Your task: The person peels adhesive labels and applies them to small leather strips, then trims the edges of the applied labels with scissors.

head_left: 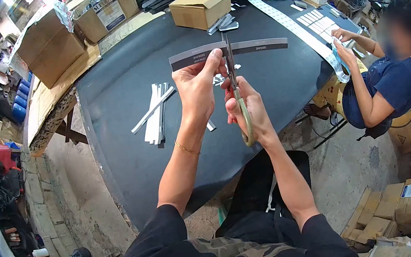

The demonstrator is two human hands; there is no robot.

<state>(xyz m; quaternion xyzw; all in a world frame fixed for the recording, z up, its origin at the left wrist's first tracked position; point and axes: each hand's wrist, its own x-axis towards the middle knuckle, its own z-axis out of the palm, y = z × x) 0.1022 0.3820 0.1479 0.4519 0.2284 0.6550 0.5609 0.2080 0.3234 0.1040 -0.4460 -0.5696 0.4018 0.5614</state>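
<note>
My left hand (197, 88) pinches a grey-and-black printed label strip (260, 46) between thumb and fingers, held up over the table. In my right hand (250, 105) are scissors (245, 117) with an olive-coloured handle, my fingers in the loops. Their blades point away from me and cross the strip just right of my left thumb, with part of the strip sticking out on the right side. Under my forearms, a loose bunch of narrow white and black strips (154, 121) lies on the table. Small white scraps (218, 80) lie behind my hands.
The dark-topped table (130, 155) carries an open cardboard box (201, 9) with small cut labels (223, 24) beside it. A long white label roll (288, 25) runs toward a co-worker (378, 67) seated at the right, who handles its end. Cartons (50, 50) stand at the left.
</note>
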